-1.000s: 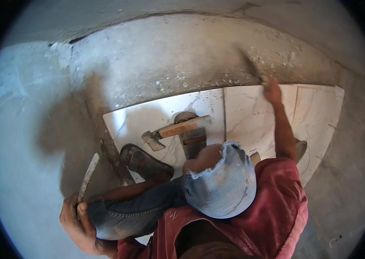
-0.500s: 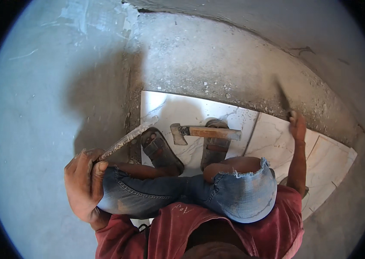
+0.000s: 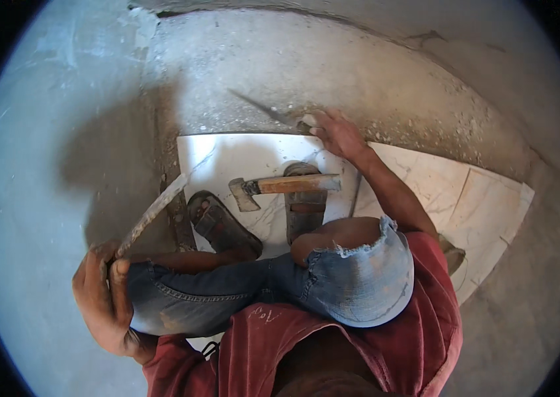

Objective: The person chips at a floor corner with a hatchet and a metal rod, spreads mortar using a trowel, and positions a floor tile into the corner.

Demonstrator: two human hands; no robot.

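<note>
My left hand (image 3: 102,294), at the left by my knee, is closed around a long flat strip crusted with pale mortar (image 3: 154,215), which slants up to the right. My right hand (image 3: 339,132) reaches past the far edge of the white marbled tiles (image 3: 227,155) and grips a trowel (image 3: 263,109). Its thin, dark blade is seen nearly edge-on and slightly blurred, pointing up left over the gritty bare floor strip. A hammer with a hatchet-like head (image 3: 245,194) and worn wooden handle lies across my right sandal (image 3: 305,215).
The rough concrete strip (image 3: 333,73) beyond the tiles carries loose grit along their edge. A grey wall surface (image 3: 35,198) rises on the left, with a dark joint beside the tiles. My left sandal (image 3: 217,221) stands on the tiles near that joint.
My right hand has swung the trowel left and away from me, from the right side to the middle of the gritty strip. My left hand keeps its hold on the crusted strip; the view has shifted.
</note>
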